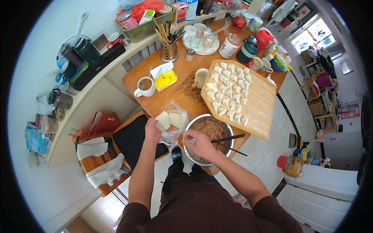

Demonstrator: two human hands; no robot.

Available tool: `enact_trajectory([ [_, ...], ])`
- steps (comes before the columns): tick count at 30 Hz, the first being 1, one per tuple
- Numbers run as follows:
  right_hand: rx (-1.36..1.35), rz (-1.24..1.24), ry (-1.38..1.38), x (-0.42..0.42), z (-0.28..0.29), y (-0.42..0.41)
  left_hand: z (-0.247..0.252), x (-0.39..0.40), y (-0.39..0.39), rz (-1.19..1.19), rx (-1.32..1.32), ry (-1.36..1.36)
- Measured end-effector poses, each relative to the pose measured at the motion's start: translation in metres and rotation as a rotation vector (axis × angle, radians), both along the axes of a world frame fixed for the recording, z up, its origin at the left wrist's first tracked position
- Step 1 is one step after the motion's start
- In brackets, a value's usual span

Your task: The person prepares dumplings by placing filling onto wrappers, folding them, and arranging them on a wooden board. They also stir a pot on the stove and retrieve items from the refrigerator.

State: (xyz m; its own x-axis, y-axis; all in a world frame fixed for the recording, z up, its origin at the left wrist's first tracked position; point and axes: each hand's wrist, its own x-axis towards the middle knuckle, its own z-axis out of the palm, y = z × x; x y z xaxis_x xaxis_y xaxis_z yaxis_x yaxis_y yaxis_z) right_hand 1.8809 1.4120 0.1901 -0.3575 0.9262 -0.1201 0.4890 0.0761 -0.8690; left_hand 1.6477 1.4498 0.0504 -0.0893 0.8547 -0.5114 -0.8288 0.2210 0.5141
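My left hand (152, 131) grips the edge of a thin dough wrapper (163, 121) beside a clear plastic bag (172, 135), where more pale wrappers (176, 119) lie. Over the near left part of a steel bowl (188, 155) hovers my right hand (198, 142), its fingers curled; whether anything is between them cannot be told. Brown minced filling (208, 128) fills the bowl, and dark chopsticks (228, 138) rest in it, sticking out to the right. Behind the bowl, rows of folded dumplings (228, 92) cover the left part of a wooden board (259, 116).
On the wooden table (131, 76) stand a white mug (145, 86), a yellow tissue pack (165, 80), a pink-handled cup (201, 77) and a steel chopstick holder (169, 51). A teal flask (247, 50) and a red kettle (263, 39) are behind the board. A chair (132, 139) is at the left.
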Motion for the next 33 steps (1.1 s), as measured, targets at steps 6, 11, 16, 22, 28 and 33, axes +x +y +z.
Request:
enact_trajectory([
  [6, 0.295, 0.003, -0.444, 0.065, 0.006, -0.024, 0.053, -0.02, -0.022, 0.062, 0.079, -0.149],
  [11, 0.077, 0.065, -1.072, 0.127, 0.004, -0.082, 0.069, 0.003, -0.069, -0.051, 0.08, 0.021],
  [16, 0.119, 0.122, -1.076, 0.151, -0.033, -0.094, 0.094, 0.033, -0.099, -0.158, 0.008, -0.174],
  [22, 0.216, 0.218, -0.855, 0.154, -0.007, -0.08, 0.08, 0.057, -0.125, -0.153, -0.041, -0.018],
  [28, 0.334, 0.313, -0.853, 0.151, -0.036, -0.078, 0.071, 0.068, -0.15, -0.176, -0.092, 0.029],
  [33, 0.171, 0.41, -0.83, 0.162, -0.017, -0.076, 0.062, 0.068, -0.169, -0.147, -0.113, 0.053],
])
